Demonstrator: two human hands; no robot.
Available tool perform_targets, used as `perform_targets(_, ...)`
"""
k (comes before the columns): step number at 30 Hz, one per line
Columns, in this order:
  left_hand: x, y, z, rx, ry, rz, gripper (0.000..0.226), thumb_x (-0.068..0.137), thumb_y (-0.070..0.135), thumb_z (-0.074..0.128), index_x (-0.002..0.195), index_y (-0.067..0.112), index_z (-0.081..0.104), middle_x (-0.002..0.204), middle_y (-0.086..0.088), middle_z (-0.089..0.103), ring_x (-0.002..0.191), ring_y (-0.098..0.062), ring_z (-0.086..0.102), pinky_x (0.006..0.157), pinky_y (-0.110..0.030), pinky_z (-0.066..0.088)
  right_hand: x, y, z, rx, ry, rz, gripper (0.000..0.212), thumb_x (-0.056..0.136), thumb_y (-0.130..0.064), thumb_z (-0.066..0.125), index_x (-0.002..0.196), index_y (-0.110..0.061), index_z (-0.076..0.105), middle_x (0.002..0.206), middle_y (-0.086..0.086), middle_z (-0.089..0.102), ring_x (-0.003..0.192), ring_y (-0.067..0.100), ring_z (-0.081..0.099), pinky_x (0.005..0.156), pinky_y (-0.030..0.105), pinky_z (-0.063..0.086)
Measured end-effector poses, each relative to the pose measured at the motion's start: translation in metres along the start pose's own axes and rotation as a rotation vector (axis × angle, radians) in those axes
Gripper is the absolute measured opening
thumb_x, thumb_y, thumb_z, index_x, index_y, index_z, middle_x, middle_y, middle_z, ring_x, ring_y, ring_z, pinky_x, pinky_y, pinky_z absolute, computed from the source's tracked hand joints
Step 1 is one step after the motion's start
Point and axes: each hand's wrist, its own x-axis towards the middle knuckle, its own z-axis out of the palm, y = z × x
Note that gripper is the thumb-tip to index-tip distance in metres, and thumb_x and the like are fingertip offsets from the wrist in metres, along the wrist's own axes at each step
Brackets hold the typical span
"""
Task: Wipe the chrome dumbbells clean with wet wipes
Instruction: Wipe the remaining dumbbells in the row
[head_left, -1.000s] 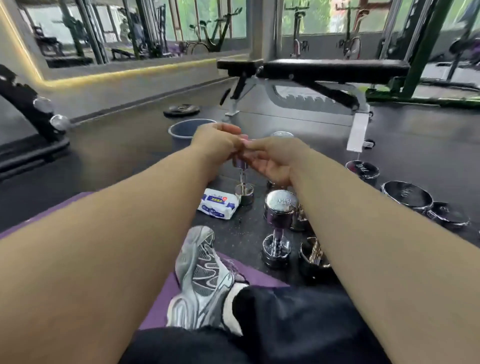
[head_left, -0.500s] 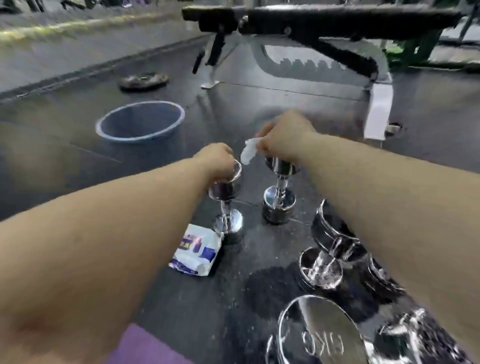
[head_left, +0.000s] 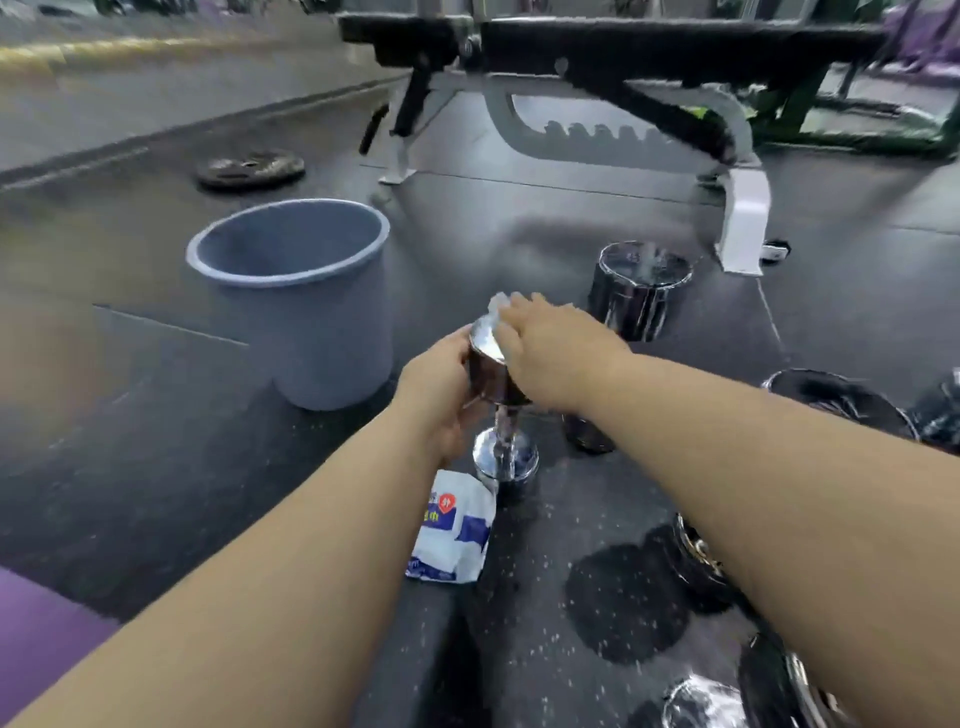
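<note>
a small chrome dumbbell stands upright on the dark rubber floor, in the middle of the view and just beyond the pack of wet wipes, which lies flat on the floor and seems to touch its lower head. the left hand grips the upper head of this dumbbell from the left side, the fingers curled round it. the right hand lies on top of the same head, fingers close together and bent over a white wet wipe, pressing it on the shiny top face; a bunched part of the wipe sticks out past the fingertips. to the left, near the hands, stands a grey bin. a bigger chrome dumbbell stands upright behind the right hand, and more dumbbells are on the floor at the right, partly hidden by the right arm. a black weight bench crosses the back, a weight plate lies flat on the floor far left, and a purple mat shows at the lower left corner.
</note>
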Motion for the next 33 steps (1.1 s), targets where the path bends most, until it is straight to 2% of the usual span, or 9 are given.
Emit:
perform_targets(2, 0.006, -0.004, -0.007, -0.006, 0.013, 0.010, 0.043, 0.096, 0.017, 0.056, 0.059, 0.019, 0.077, 0.064, 0.004, 0.069, 0.051, -0.010, 0.062, 0.052, -0.019, 0.050, -0.003, -0.012, 0.006, 0.021, -0.012, -0.040, 0.041, 0.105, -0.022, 0.027, 0.143, -0.012, 0.034, 0.145, 0.007, 0.040, 0.137, 0.029, 0.034, 0.108, 0.043, 0.023)
perform_targets(6, 0.008, -0.004, -0.009, 0.025, 0.048, 0.018, 0.028, 0.095, 0.012, 0.054, 0.080, 0.017, 0.077, 0.073, 0.002, 0.072, 0.071, -0.017, 0.063, 0.073, -0.029, 0.048, -0.030, 0.008, 0.005, -0.033, -0.014, 0.001, 0.048, 0.107, -0.022, 0.023, 0.154, -0.013, 0.021, 0.161, 0.004, 0.023, 0.146, 0.023, 0.021, 0.115, 0.033, 0.011)
perform_targets(11, 0.003, -0.001, -0.007, 0.092, 0.013, 0.016, 0.032, 0.095, 0.007, 0.048, 0.079, 0.018, 0.073, 0.057, 0.006, 0.066, 0.048, -0.007, 0.058, 0.047, -0.017, 0.047, -0.014, -0.021, 0.014, 0.059, 0.024, -0.007, 0.044, 0.104, -0.026, 0.027, 0.147, -0.016, 0.033, 0.153, 0.003, 0.036, 0.139, 0.029, 0.034, 0.112, 0.046, 0.029)
perform_targets(15, 0.013, 0.006, -0.007, 0.231, 0.105, 0.036, 0.037, 0.081, 0.005, 0.049, 0.071, 0.023, 0.079, 0.072, 0.002, 0.069, 0.069, -0.018, 0.058, 0.070, -0.028, 0.051, -0.032, -0.004, 0.006, 0.008, 0.101, 0.101, 0.039, 0.105, -0.021, 0.029, 0.140, -0.012, 0.042, 0.140, 0.008, 0.051, 0.120, 0.033, 0.052, 0.099, 0.043, 0.042)
perform_targets(18, 0.020, 0.008, -0.001, 0.336, 0.212, 0.087, 0.039, 0.072, 0.009, 0.048, 0.087, 0.026, 0.080, 0.089, 0.000, 0.074, 0.083, -0.026, 0.063, 0.079, -0.034, 0.052, -0.022, 0.003, -0.001, 0.097, 0.194, 0.171, 0.027, 0.101, -0.010, 0.040, 0.118, -0.009, 0.060, 0.111, 0.013, 0.068, 0.093, 0.032, 0.059, 0.082, 0.039, 0.048)
perform_targets(21, 0.020, 0.026, 0.013, 0.601, 0.357, 0.324, 0.045, 0.087, 0.008, 0.040, 0.115, 0.025, 0.070, 0.110, 0.003, 0.069, 0.099, -0.023, 0.063, 0.088, -0.032, 0.051, -0.020, 0.028, -0.014, 0.222, 0.399, 0.270, 0.031, 0.094, -0.005, 0.051, 0.113, -0.016, 0.073, 0.110, 0.006, 0.073, 0.103, 0.027, 0.064, 0.091, 0.034, 0.049)
perform_targets(24, 0.024, 0.048, 0.049, 0.743, 0.186, 0.484, 0.049, 0.091, 0.006, 0.036, 0.124, 0.027, 0.065, 0.116, 0.006, 0.067, 0.093, -0.016, 0.064, 0.084, -0.022, 0.050, -0.008, 0.077, -0.044, 0.161, 0.523, 0.429, 0.039, 0.092, -0.004, 0.049, 0.121, -0.020, 0.070, 0.121, 0.005, 0.069, 0.115, 0.027, 0.060, 0.097, 0.034, 0.047)
perform_targets(28, 0.048, 0.045, 0.101, 1.047, -0.231, 0.384, 0.054, 0.092, 0.000, 0.038, 0.126, 0.035, 0.060, 0.090, 0.004, 0.064, 0.066, -0.014, 0.055, 0.052, -0.019, 0.043, 0.011, 0.095, -0.047, 0.078, 0.215, 0.293, 0.049, 0.095, 0.000, 0.038, 0.138, -0.019, 0.054, 0.148, 0.005, 0.048, 0.140, 0.025, 0.038, 0.112, 0.034, 0.031)
perform_targets(33, 0.076, 0.053, 0.121, 1.264, -0.187, 0.419, 0.031, 0.098, 0.005, 0.044, 0.116, 0.008, 0.069, 0.121, -0.010, 0.067, 0.107, -0.025, 0.060, 0.091, -0.031, 0.046, 0.003, 0.124, -0.060, -0.060, 0.069, 0.258, 0.043, 0.103, -0.015, 0.027, 0.140, -0.014, 0.049, 0.151, 0.010, 0.044, 0.140, 0.031, 0.036, 0.116, 0.038, 0.023)
